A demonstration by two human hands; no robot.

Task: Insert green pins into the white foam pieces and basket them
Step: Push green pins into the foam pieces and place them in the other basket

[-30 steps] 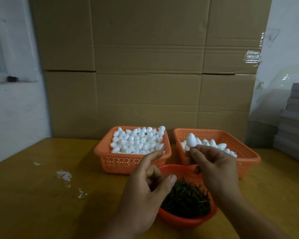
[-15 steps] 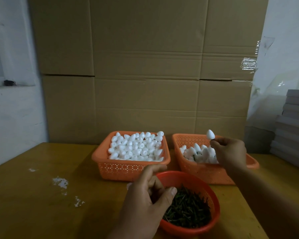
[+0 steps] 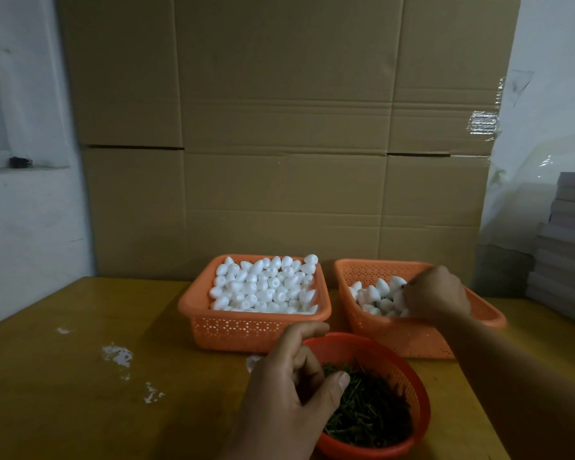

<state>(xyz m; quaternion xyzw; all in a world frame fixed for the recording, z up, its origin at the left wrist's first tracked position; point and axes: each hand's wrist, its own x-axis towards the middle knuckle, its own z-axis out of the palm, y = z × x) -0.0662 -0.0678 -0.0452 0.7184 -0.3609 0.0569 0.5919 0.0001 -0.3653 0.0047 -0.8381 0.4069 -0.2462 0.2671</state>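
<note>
My left hand [image 3: 289, 390] hangs over the near left rim of the round red bowl [image 3: 424, 403] of green pins [image 3: 369, 413]. Its fingers curl down into the pins with the thumb beside them; whether they pinch a pin is hidden. My right hand [image 3: 437, 293] is down inside the right orange basket [image 3: 485, 315]. It holds a white foam piece [image 3: 399, 298] against the pile of foam pieces [image 3: 374, 293] there. The left orange basket [image 3: 193, 305] is heaped with plain white foam pieces [image 3: 263, 287].
The baskets and the bowl stand on a yellow wooden table [image 3: 80, 376] with white scuffs [image 3: 117, 355] at the left. A wall of cardboard boxes [image 3: 279, 144] rises right behind the baskets. Grey flat stacks [image 3: 568, 244] sit at the far right.
My right hand carried the foam piece from in front of me to over the right basket, then lowered it onto the pile. My left hand stayed at the bowl.
</note>
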